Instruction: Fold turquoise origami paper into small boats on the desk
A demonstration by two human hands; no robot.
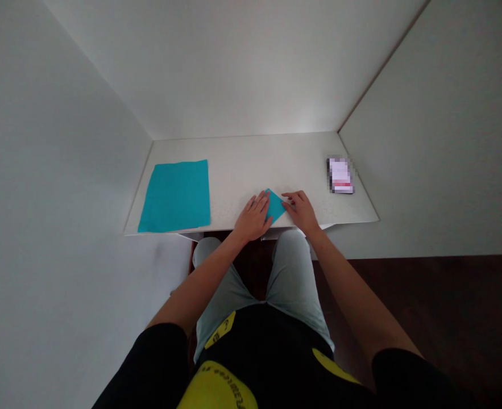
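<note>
A small folded turquoise paper (276, 207) lies near the front edge of the white table, its visible part pointed like a diamond. My left hand (254, 216) rests flat over its left side, fingers stretched out, and hides that part. At the right corner of the paper is my right hand (301, 210), its thumb and fingertips closing on the corner. The folds under my left hand cannot be made out.
On the left of the table (242, 165) lies a large turquoise sheet (176, 196), close to the front edge. A phone-like object (340, 175), blurred by pixels, lies at the right. White walls enclose the table at the back and both sides. My legs are below its front edge.
</note>
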